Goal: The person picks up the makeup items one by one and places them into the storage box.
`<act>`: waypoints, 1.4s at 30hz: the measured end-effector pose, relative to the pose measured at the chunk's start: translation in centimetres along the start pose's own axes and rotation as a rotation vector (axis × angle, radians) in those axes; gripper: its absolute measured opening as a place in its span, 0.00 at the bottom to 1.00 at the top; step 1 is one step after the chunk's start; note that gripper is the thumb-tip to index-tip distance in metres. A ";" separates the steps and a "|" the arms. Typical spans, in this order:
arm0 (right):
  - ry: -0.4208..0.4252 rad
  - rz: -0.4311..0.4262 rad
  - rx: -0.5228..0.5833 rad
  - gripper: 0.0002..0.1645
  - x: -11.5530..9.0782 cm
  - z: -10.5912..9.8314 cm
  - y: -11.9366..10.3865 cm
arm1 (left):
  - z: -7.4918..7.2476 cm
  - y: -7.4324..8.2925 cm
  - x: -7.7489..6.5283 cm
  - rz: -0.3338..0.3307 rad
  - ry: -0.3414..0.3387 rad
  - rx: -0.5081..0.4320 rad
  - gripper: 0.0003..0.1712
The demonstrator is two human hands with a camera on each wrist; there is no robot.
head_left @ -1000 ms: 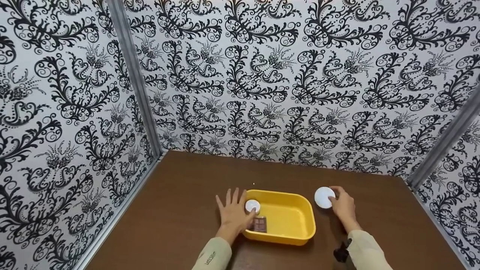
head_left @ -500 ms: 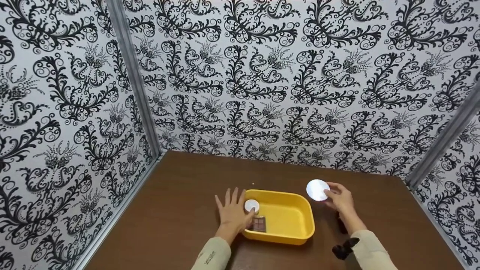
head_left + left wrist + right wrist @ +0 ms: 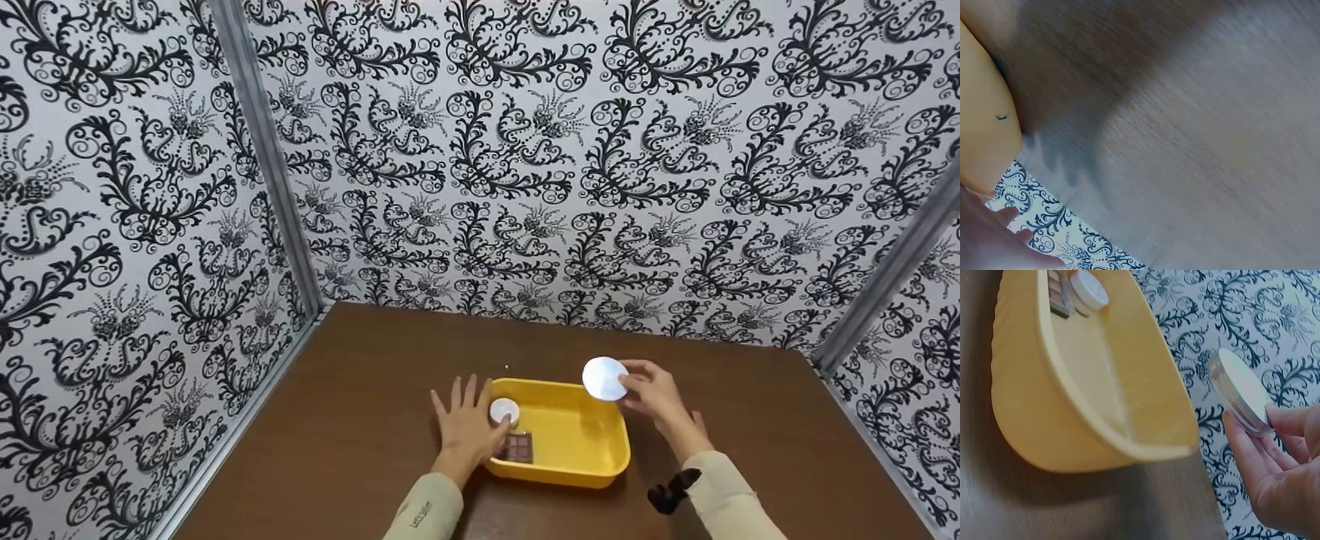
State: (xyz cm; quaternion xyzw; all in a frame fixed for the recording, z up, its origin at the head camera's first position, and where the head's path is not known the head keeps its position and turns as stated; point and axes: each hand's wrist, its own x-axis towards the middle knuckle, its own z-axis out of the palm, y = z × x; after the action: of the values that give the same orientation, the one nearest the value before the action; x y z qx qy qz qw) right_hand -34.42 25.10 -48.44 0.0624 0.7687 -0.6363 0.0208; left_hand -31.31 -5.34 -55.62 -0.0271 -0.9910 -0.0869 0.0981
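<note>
My right hand pinches a round compact with a shiny white top between thumb and fingers. It is raised and tilted over the back right corner of a yellow plastic tub. In the right wrist view the compact shows a clear, silvery side. My left hand rests on the tub's left rim with fingers spread straight and the thumb inside. Near that thumb, in the tub, lie a small white round container and an eyeshadow palette with brownish pans. The thumb covers part of both.
The tub stands on a brown wooden table. Black-and-white patterned walls enclose the table at the back and sides. A black object is at the right sleeve.
My right hand has lifted the compact from the table's right side and carried it left to the tub's back right corner. The left hand has stayed on the rim.
</note>
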 end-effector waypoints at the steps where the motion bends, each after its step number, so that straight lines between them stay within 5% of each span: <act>1: -0.010 -0.009 -0.003 0.26 0.0 0.3 0.0 | 0.1 0.0 0.0 -0.001 0.001 0.002 0.46; 18: -0.196 -0.045 -0.103 0.21 -0.3 4.1 0.6 | 0.1 -0.1 0.1 -0.001 0.009 -0.028 0.46; 42: -0.450 -0.160 -0.369 0.15 -1.4 6.6 2.7 | 0.4 -0.2 0.1 0.001 0.034 -0.015 0.45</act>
State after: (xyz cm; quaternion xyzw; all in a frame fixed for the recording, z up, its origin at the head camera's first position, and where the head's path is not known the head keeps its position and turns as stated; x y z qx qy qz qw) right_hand -33.02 19.00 -52.20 -0.1457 0.8497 -0.4835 0.1515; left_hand -31.49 -5.46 -56.04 -0.0268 -0.9885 -0.0947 0.1149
